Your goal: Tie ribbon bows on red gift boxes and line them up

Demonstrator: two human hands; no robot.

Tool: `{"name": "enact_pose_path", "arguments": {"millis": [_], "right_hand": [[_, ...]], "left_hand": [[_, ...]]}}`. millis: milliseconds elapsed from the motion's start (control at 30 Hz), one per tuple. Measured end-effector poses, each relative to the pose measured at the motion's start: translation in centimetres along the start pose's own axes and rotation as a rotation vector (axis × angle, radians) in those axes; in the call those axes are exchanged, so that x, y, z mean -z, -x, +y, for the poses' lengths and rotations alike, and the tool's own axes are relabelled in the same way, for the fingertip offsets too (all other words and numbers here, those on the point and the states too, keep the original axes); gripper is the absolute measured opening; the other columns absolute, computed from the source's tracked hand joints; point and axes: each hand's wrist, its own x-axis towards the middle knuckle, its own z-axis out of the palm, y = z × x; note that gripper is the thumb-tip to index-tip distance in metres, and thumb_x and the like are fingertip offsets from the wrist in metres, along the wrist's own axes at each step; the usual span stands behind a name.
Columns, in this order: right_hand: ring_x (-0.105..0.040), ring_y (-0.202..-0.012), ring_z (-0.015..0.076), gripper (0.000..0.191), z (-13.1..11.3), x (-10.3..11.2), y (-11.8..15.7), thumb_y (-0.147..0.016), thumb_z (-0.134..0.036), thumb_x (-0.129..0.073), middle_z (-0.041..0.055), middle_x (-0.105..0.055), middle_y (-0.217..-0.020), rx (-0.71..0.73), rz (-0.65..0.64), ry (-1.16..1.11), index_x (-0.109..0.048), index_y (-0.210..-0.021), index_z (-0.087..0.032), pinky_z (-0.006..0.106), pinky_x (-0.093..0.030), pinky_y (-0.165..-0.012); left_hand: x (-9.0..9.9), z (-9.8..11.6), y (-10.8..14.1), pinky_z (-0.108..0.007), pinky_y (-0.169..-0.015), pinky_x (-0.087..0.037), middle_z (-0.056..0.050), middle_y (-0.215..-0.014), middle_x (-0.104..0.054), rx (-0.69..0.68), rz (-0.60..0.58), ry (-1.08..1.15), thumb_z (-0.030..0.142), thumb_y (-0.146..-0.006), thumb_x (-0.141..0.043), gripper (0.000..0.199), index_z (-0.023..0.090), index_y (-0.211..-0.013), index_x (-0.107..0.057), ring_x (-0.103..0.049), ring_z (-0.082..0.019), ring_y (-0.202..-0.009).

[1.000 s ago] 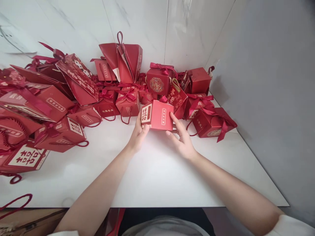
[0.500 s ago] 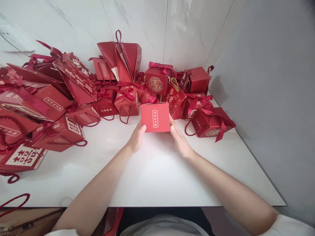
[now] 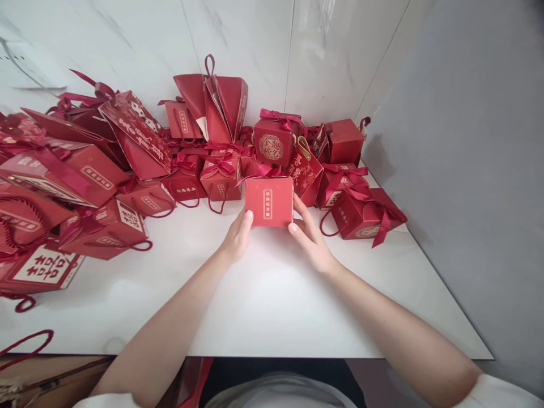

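Note:
Between my two hands is a red gift box with a gold-framed column of characters on its near face and a ribbon bow on top. My left hand grips its left side, thumb along the lower left corner. On the right side, my right hand holds it with the thumb at the lower right corner and a finger higher up the side. The rest of the fingers are partly hidden behind the box. Just beyond it stand a red box with a round gold emblem and a patterned box with a gold loop.
Many red gift boxes with ribbons and cord handles are heaped on the left and along the back of the white table. A bowed box sits at the right. A marbled wall and a grey panel border the table. A cardboard carton is below, front left.
My right thumb and fingers have shifted slightly on the box's right side, with a finger now higher and spread from the thumb. The box stays in nearly the same place.

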Motion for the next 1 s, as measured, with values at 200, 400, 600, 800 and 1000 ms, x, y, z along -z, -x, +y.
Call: {"name": "enact_pose_path", "arguments": {"millis": [200,400,600,800,1000], "right_hand": [[-0.047,-0.135,0.0291,0.085,1.1,0.0,0.0,-0.085,-0.053,-0.071,0.0104,-0.041,-0.153,0.065,0.147,0.225,-0.028,-0.155,-0.031,0.051,-0.044,-0.110],[-0.037,-0.144,0.0272,0.070,0.1,-0.1,0.6,-0.092,-0.046,-0.064,0.0032,-0.034,-0.160,0.214,0.033,0.250,-0.031,-0.154,-0.038,0.050,-0.039,-0.116],[-0.030,-0.149,0.0266,0.062,-0.3,0.0,0.6,-0.098,-0.049,-0.054,-0.0024,-0.031,-0.162,0.135,0.083,0.115,-0.031,-0.154,-0.039,0.053,-0.026,-0.123],[-0.035,-0.147,0.0250,0.065,-0.3,-0.1,0.4,-0.098,-0.060,-0.045,-0.0040,-0.023,-0.165,0.080,-0.053,0.001,-0.024,-0.156,-0.040,0.049,-0.030,-0.122],[-0.038,-0.145,0.0249,0.078,-0.6,-0.2,0.7,-0.096,-0.063,-0.046,-0.0027,-0.029,-0.163,0.022,-0.193,0.006,-0.006,-0.159,-0.041,0.046,-0.036,-0.119]], "left_hand": [[-0.2,1.4,0.2,-0.043,-0.105,-0.050,-0.011,-0.154,-0.043,0.009,-0.020,-0.013,0.052,-0.096,-0.050,0.064,0.027,-0.153,-0.034,-0.050,-0.029,-0.136],[0.1,1.8,-0.2,-0.047,-0.111,-0.045,-0.012,-0.158,-0.038,0.014,-0.015,0.113,0.049,-0.083,-0.070,0.089,0.027,-0.156,-0.023,-0.041,-0.032,-0.142],[0.2,0.7,-0.2,-0.051,-0.097,-0.053,-0.013,-0.141,-0.057,0.185,0.014,0.278,0.062,-0.085,-0.051,0.065,0.020,-0.135,-0.050,-0.056,-0.037,-0.126],[-0.1,0.3,0.2,-0.048,-0.090,-0.057,-0.011,-0.127,-0.066,0.159,0.096,0.365,0.066,-0.087,-0.035,0.064,0.020,-0.128,-0.054,-0.062,-0.035,-0.118],[0.4,-0.1,-0.1,-0.048,-0.094,-0.055,-0.011,-0.132,-0.064,0.115,0.110,0.283,0.066,-0.088,-0.035,0.066,0.020,-0.131,-0.054,-0.059,-0.035,-0.123]]}}
